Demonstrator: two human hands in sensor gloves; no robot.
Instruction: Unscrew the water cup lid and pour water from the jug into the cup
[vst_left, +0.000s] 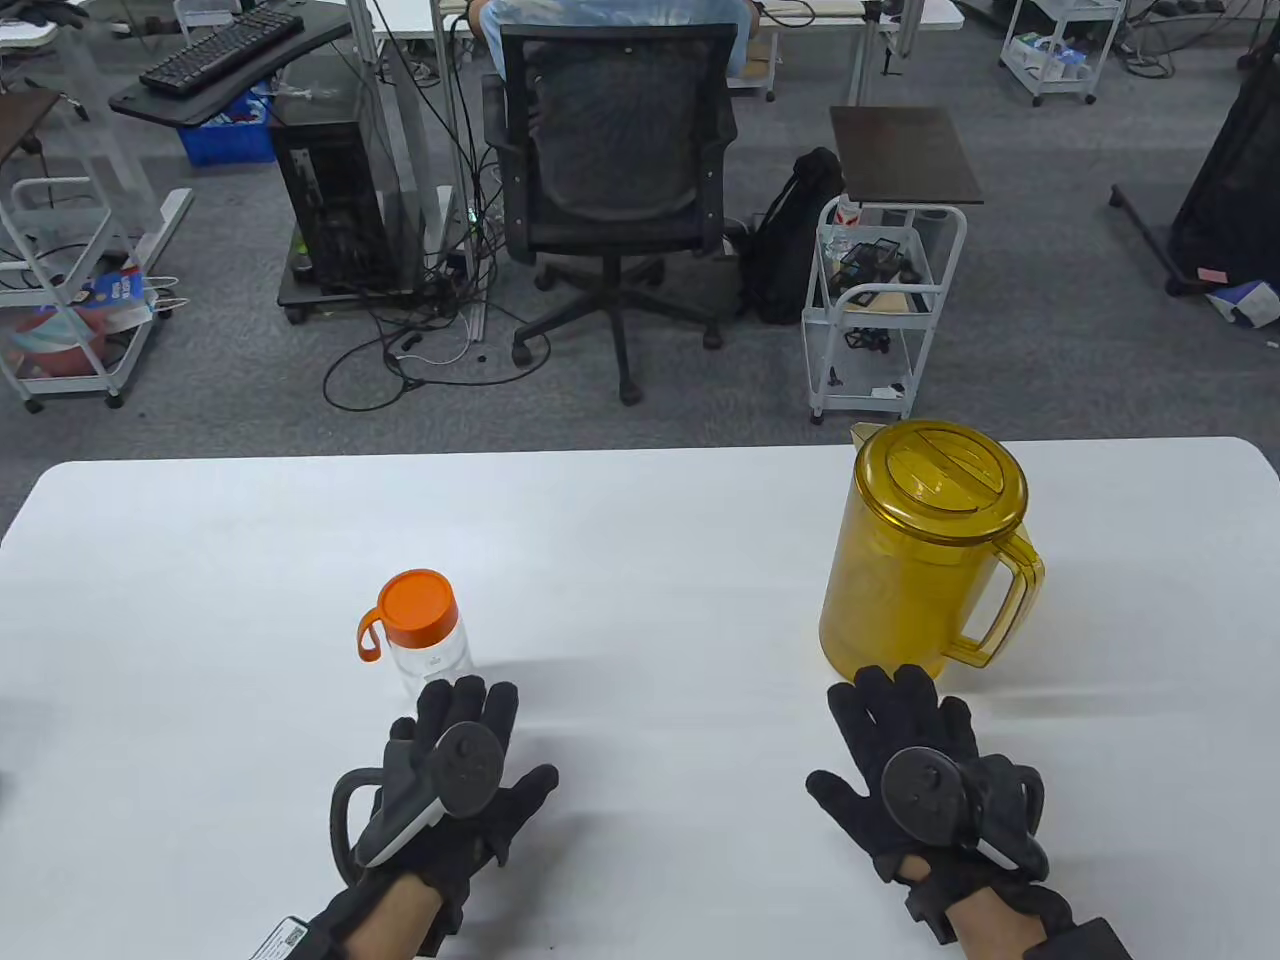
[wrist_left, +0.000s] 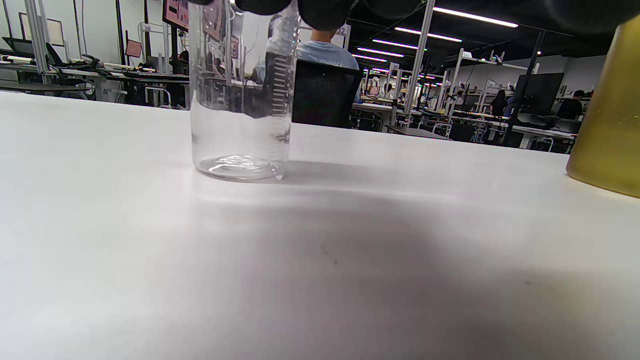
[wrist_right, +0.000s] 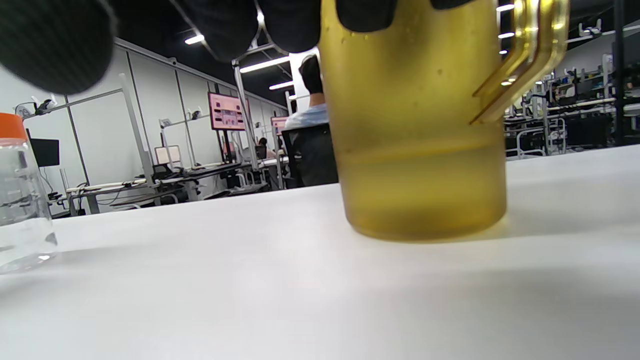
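The water cup (vst_left: 430, 650) stands upright on the white bench (vst_left: 640, 560), on the left side. It is a clear cup, and its orange lid (vst_left: 418, 605) is on top. A small orange loop sticks out from the lid to the left. In the left wrist view the cup (wrist_left: 240, 100) looks see-through, with marks up its side, and it seems to have little or nothing in it.

The left hand (vst_left: 455, 775) lies flat on the bench just in front of the cup. Its fingers are straight and a little spread, and they hold nothing. The fingertips (vst_left: 465, 695) reach right up to the bottom of the cup, but the pictures do not show if they touch it.

The yellow jug (vst_left: 925, 550) stands upright on the right side of the bench, well apart from the cup. Its yellow jug lid (vst_left: 940, 475) is on, and its handle (vst_left: 1010, 600) points to the right. In the right wrist view the jug (wrist_right: 415, 150) has liquid low down inside it.

The right hand (vst_left: 920, 775) lies flat on the bench just in front of the jug. Its fingers are straight and spread, and it holds nothing. Its fingertips (vst_left: 900, 685) come very near the bottom of the jug.

Each hand wears a black glove with a round tracker on its back.

Past the bench, a person sits in a black office chair (vst_left: 610, 190) with their back turned. A white cart (vst_left: 880, 300) stands on the grey floor nearby.
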